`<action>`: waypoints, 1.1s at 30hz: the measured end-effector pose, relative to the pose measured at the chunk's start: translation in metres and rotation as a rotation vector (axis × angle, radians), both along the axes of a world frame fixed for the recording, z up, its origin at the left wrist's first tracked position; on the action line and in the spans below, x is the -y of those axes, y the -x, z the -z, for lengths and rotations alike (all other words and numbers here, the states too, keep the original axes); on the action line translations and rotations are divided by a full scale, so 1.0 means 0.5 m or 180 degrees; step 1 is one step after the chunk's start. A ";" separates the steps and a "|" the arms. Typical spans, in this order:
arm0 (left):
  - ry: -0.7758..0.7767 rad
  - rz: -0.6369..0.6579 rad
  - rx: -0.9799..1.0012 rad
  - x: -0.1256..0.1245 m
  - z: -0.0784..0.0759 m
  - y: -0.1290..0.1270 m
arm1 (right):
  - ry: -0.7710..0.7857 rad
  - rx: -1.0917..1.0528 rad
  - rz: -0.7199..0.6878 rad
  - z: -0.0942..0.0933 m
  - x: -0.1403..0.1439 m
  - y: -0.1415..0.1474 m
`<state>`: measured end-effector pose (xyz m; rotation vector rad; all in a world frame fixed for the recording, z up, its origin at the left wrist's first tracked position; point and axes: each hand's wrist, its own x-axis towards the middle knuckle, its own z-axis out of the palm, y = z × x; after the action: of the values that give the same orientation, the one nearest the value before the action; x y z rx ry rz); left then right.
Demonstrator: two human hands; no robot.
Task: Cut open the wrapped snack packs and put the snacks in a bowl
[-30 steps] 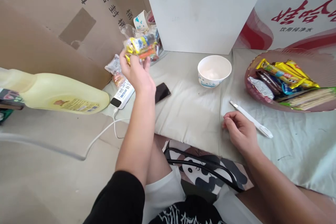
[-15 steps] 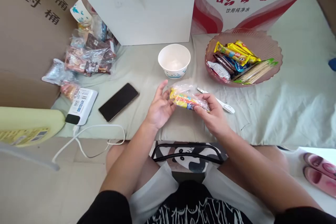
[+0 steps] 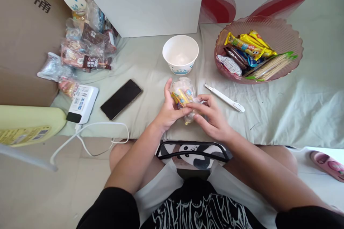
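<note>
A home, most likely a bedroom or living space. A person sits at a cloth-covered surface [image 3: 295, 114] among cardboard boxes [image 3: 24, 43], with a snack bowl [image 3: 292, 39], a phone [image 3: 120, 99], a charging power bank [image 3: 82, 103] and a pink slipper [image 3: 328, 164] around.

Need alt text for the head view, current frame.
Both hands, left hand and right hand, hold a clear snack packet over a pale cloth. Beyond it: white paper bowl, pink dish of snacks, white pen-like tool, black phone.
</note>
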<state>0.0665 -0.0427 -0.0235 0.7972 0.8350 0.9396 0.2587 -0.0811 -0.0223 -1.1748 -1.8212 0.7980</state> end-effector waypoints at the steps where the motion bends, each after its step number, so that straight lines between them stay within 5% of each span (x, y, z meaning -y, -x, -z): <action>1: -0.0081 0.0094 -0.0133 0.001 -0.001 0.003 | 0.0008 -0.0101 0.0127 -0.002 -0.004 -0.006; 4: -0.0329 0.0627 -0.0552 0.004 -0.002 0.013 | 0.0109 -0.0371 0.0468 -0.005 -0.019 -0.023; 7: -0.0532 0.0842 -0.0722 0.005 0.002 0.013 | 0.0058 -0.0266 0.0340 0.000 -0.026 -0.029; 16: -0.1231 0.0269 -0.1261 -0.011 -0.004 -0.014 | -0.0369 0.0363 0.0126 -0.017 -0.023 -0.029; 22: -0.0710 -0.0825 -0.0935 -0.038 0.004 0.017 | -0.0130 0.1168 0.1310 -0.025 -0.023 -0.113; 27: -0.0795 -0.1051 -0.0921 -0.051 0.013 0.034 | 0.0196 0.1883 0.1289 0.004 -0.025 -0.161; 30: -0.1160 -0.0963 -0.1361 -0.051 0.024 0.035 | 0.0537 0.1398 0.1189 -0.012 -0.018 -0.146; 33: -0.1600 -0.0905 -0.1835 -0.046 0.032 0.024 | 0.1216 -0.0285 0.0651 -0.031 -0.008 -0.099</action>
<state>0.0545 -0.0197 -0.0397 1.4535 1.2545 1.2159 0.3083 -0.0773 -0.0069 -1.5127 -1.4847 1.0893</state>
